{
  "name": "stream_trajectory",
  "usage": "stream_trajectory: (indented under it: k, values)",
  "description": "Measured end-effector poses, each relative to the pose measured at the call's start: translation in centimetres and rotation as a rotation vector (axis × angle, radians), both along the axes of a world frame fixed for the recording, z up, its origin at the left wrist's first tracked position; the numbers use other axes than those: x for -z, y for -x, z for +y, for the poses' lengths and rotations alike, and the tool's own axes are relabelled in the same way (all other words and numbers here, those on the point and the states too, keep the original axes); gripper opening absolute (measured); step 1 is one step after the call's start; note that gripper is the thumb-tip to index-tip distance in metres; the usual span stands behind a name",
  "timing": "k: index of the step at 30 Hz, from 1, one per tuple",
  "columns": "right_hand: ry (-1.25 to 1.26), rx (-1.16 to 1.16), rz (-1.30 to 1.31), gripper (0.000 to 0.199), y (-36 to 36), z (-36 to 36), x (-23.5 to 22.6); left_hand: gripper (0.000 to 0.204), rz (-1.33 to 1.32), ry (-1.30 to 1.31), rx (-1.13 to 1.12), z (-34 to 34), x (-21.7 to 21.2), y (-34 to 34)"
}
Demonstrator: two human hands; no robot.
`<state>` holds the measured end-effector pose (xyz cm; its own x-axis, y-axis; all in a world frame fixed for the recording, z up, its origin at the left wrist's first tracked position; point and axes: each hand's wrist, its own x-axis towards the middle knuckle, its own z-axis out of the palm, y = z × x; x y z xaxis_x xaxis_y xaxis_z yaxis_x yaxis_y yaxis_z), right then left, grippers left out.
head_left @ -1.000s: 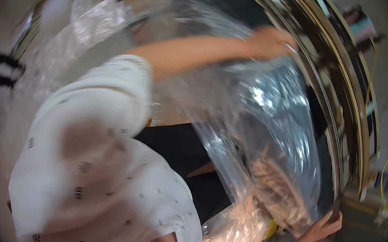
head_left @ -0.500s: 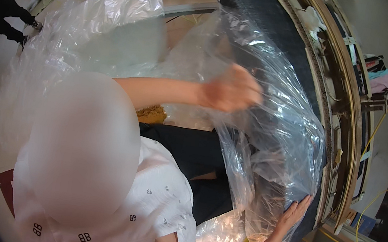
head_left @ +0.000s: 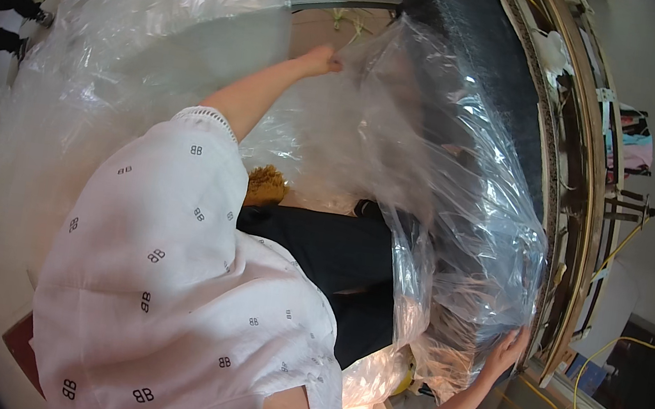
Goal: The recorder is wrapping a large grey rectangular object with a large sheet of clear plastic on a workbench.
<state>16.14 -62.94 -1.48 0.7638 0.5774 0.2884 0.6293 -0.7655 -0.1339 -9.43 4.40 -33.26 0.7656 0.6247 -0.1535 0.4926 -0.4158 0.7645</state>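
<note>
A large clear plastic sheet [head_left: 445,187] is stretched in front of me, over my black trousers [head_left: 329,254]. My left hand [head_left: 323,60] reaches out from the white sleeve and pinches the sheet's top edge. My right hand [head_left: 508,352] comes in from the lower edge and holds the sheet's lower corner against a long wooden frame [head_left: 579,238]. The sheet hangs crumpled between the two hands.
More clear plastic [head_left: 142,39] billows at the upper left. A dark mesh surface [head_left: 482,35] runs along the frame. Yellow cables [head_left: 624,343] trail at the right. A brown fibre clump [head_left: 267,183] lies by my lap. Another person's feet [head_left: 6,21] stand far left.
My left hand has swung left and back up along the sheet's top edge, pulling the plastic with it. My right hand stays at the lower corner by the frame.
</note>
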Motion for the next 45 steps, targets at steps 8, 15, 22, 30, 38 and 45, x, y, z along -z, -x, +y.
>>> stream_trajectory:
  k: [8,15,22,30,38,45]
  values:
    - [-0.094,-0.484,0.384,0.019,15.8,20.9,-1.0,0.031,-0.192,-0.091,-0.202,-7.3,-13.5,5.8]
    - [0.226,-0.391,0.432,0.021,15.5,23.1,7.8,0.03,-0.409,0.327,-0.109,-11.9,-25.7,10.0]
    - [-0.777,-0.006,0.617,0.029,2.7,15.5,-10.1,0.028,-0.789,0.691,0.366,-20.7,-31.4,8.3]
    - [-0.761,0.196,-0.179,0.022,7.3,1.0,-19.4,0.04,-0.961,0.447,1.225,-35.5,-33.7,1.3]
    - [-0.753,-0.118,0.906,0.025,17.3,14.6,-9.7,0.044,-0.728,0.298,1.372,-41.6,-33.0,0.0]
    - [-0.765,-0.197,0.967,0.01,17.7,13.7,-7.9,0.023,-1.042,-0.167,0.85,-36.5,-36.3,-0.7]
